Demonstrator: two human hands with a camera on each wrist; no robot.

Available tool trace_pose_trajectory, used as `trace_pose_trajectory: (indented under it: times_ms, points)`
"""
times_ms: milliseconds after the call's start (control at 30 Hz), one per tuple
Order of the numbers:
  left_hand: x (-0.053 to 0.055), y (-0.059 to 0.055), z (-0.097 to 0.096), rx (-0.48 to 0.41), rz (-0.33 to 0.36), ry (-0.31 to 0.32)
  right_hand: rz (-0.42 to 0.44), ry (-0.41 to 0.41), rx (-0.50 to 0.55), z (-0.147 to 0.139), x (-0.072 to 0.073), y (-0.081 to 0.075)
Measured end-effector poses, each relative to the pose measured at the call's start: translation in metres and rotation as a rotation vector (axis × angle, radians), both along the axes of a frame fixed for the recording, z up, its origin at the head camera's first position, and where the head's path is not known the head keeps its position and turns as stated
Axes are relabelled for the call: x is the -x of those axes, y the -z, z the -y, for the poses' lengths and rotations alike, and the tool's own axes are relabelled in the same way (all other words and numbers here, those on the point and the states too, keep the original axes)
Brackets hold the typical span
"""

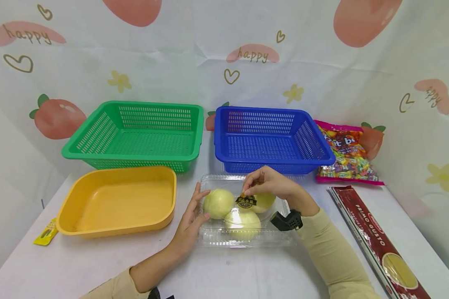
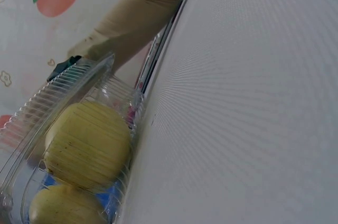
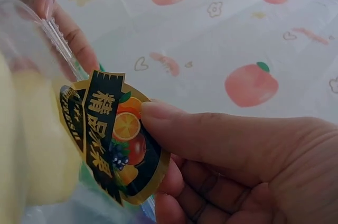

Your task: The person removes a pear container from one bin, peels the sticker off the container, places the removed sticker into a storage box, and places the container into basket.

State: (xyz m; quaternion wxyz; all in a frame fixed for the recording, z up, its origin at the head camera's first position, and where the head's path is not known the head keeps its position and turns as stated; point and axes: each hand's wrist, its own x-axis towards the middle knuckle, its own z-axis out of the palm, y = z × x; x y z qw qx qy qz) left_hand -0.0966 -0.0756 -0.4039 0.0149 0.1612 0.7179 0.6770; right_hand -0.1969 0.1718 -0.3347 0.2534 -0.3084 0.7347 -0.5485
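A clear plastic clamshell box (image 1: 228, 238) holds three round pale yellow fruits (image 1: 218, 203) under its lid. My left hand (image 1: 187, 226) rests along the box's left side, its fingers fairly straight and thumb and fingertips touching the rim. At the box's right part, my right hand (image 1: 271, 182) pinches a black and gold fruit sticker (image 3: 113, 134) between thumb and fingers. Printed fruit and lettering show on the sticker, whose left edge lies against the clear plastic. Two of the fruits (image 2: 87, 145) appear through the box wall in the left wrist view.
Behind the box stand a green basket (image 1: 134, 160) and a blue basket (image 1: 273, 160). A yellow tub (image 1: 116, 211) is to the left, with a small yellow packet (image 1: 46, 232) beside it. On the right lie a candy bag (image 1: 348, 153) and a red spaghetti pack (image 1: 378, 241).
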Motion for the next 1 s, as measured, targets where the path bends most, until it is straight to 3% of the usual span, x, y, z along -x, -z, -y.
trace_pose_trajectory:
  times_ms: [200,433,633,1000]
  points:
    - [-0.0005,-0.0001,0.0000,-0.006,0.002,-0.002,-0.092,-0.015,-0.065,0.0047,-0.0020,-0.0045]
    - [-0.0004,0.0003,-0.0002,-0.002,-0.004,0.002,-0.137,0.001,-0.127,0.0060,-0.0024,-0.0051]
    - [-0.0005,0.0004,-0.0001,-0.002,-0.001,-0.001,-0.193,-0.060,-0.166,0.0064,-0.0018,-0.0071]
    - [0.0002,0.0013,-0.0001,-0.012,-0.006,0.006,-0.216,-0.053,-0.192,0.0064,-0.0013,-0.0065]
